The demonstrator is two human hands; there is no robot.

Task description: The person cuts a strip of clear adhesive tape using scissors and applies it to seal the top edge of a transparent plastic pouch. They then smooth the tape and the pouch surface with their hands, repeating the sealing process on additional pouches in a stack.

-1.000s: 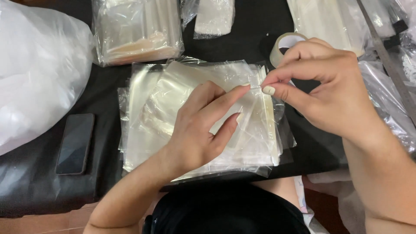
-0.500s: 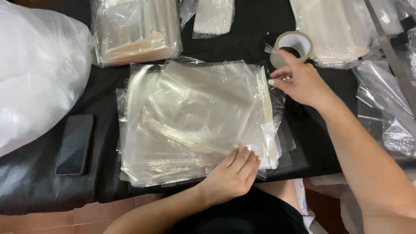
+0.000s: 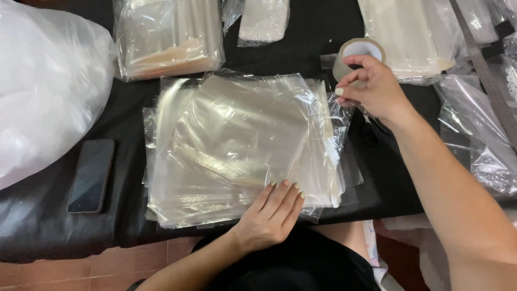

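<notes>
Since half a second ago, your right hand (image 3: 371,86) has closed in on the roll of tape (image 3: 358,56), and your left hand (image 3: 272,213) has barely shifted at the near edge of the stack. Your right hand now rests against the front of the tape roll, fingers curled around its near side, with thumb and forefinger pinched together just below the ring; you cannot tell whether they pinch the tape's loose end or only each other. The roll stands on the black table cover (image 3: 388,183), just past the far right corner of the stack of clear plastic bags (image 3: 237,145).

Your left hand lies flat and relaxed, palm down, fingers spread on the near right part of that stack, grasping nothing. The stack sits in the middle of the table, its sheets fanned slightly and glossy, with a narrow strip along its right edge.

To your left, a dark phone (image 3: 91,175) lies face up on the cover, well apart from the stack. Beyond it bulges a large white plastic sack (image 3: 48,91). At the far side lies a bundle of packed bags (image 3: 167,40), a smaller clear packet (image 3: 264,21) beside it, and another pile of wrapped sheets (image 3: 414,35) just behind the tape. More crumpled clear plastic (image 3: 479,140) lies to your right.
</notes>
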